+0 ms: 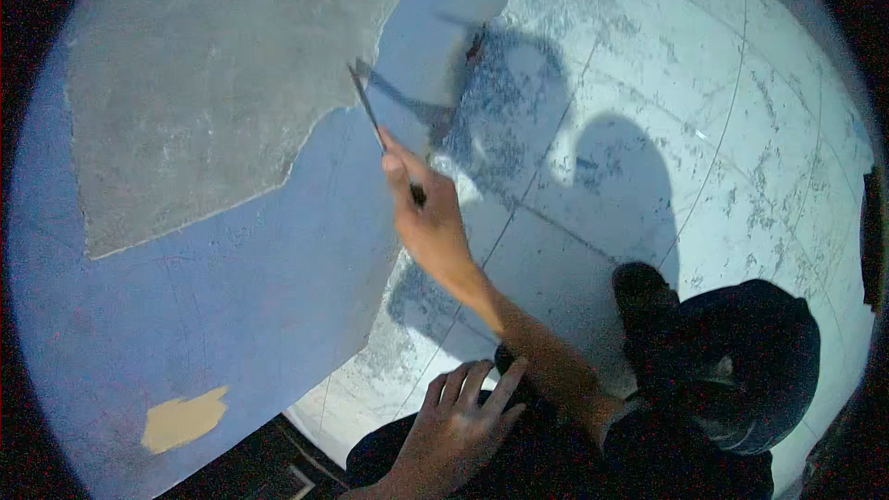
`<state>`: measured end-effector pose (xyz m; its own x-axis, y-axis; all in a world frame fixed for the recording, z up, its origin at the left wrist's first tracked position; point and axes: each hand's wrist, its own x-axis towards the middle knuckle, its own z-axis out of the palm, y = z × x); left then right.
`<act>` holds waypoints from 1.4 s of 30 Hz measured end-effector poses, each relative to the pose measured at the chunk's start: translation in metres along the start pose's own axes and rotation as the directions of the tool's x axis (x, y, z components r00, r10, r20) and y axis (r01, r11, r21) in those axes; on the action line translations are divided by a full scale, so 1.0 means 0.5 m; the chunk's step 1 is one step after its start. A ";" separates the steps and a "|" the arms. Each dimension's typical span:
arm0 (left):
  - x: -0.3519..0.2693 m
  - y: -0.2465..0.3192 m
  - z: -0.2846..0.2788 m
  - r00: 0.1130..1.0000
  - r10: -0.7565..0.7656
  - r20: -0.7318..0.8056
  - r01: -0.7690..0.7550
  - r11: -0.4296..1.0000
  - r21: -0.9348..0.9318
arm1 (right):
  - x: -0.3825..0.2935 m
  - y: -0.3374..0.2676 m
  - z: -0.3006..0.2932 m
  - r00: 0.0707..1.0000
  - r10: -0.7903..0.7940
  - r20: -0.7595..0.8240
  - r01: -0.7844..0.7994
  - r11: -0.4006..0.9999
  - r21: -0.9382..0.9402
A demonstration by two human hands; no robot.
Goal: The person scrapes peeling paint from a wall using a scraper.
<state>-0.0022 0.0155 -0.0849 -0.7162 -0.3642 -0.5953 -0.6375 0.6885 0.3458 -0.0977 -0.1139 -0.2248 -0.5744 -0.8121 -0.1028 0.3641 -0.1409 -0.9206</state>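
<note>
My right hand (430, 208) grips a thin-bladed scraper (366, 103), seen nearly edge-on; the dark end of its handle shows inside my fist. The tip of the blade lies over the border between a rough grey area (208, 83) and the blue paint of the wall (278, 271). Whether the tip touches the surface, I cannot tell. Below my right forearm, my left hand (462, 423) rests on my dark-clothed leg, fingers spread and holding nothing.
Pale floor tiles (701, 160) run along the foot of the wall, dusted with dark crumbs and smears. My dark shoe (642, 292) stands on them. A tan patch (186, 419) marks the blue wall low on the left. Dark shadows cross the floor and wall.
</note>
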 end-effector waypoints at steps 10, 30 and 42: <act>0.022 0.014 0.001 0.997 0.072 -0.001 -0.072 0.996 -0.054 | 0.052 0.012 -0.058 0.995 -0.074 -0.065 0.070 0.996 -0.059; -0.004 -0.015 0.007 0.999 0.001 0.053 -0.004 0.998 0.058 | 0.050 0.001 0.001 0.999 0.006 -0.042 -0.007 1.000 -0.024; 0.006 -0.004 0.022 0.998 0.040 0.047 -0.042 0.998 0.049 | 0.055 0.016 -0.018 0.993 -0.069 -0.091 0.061 0.994 -0.090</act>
<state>-0.0002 0.0201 -0.0955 -0.7269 -0.3069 -0.6143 -0.5920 0.7334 0.3341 -0.1170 -0.1322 -0.2382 -0.6625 -0.7455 -0.0732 0.2614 -0.1385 -0.9552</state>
